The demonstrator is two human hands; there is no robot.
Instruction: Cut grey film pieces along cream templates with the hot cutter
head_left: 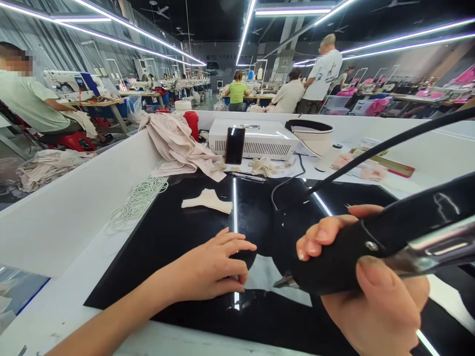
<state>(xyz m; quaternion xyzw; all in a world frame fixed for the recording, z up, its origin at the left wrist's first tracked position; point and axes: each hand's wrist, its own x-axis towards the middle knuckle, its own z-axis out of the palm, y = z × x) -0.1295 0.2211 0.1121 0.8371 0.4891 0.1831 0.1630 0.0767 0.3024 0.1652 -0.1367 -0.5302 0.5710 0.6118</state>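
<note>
In my right hand point(386, 301) is a black corded handheld tool point(330, 262) with a pointed metal tip and a shiny metal lever along its side. Its tip is at a thin pale fabric piece point(262, 269) on the glossy black board point(148, 247); whether they touch I cannot tell. My left hand point(222, 264) is open, its fingers bent and spread at the piece's left edge, partly covering it. Farther back lies a small stack of cream cut pieces point(208, 201). Another white piece point(447, 301) lies at the right, partly hidden by my right hand and the tool.
Pale green cord point(143, 195) lies tangled at left, near draped beige fabric point(174, 141). A phone point(235, 146) leans against a white vented box point(260, 138). The tool's black cable point(389, 143) arcs across the right. Low white walls surround the table; people sit and stand beyond.
</note>
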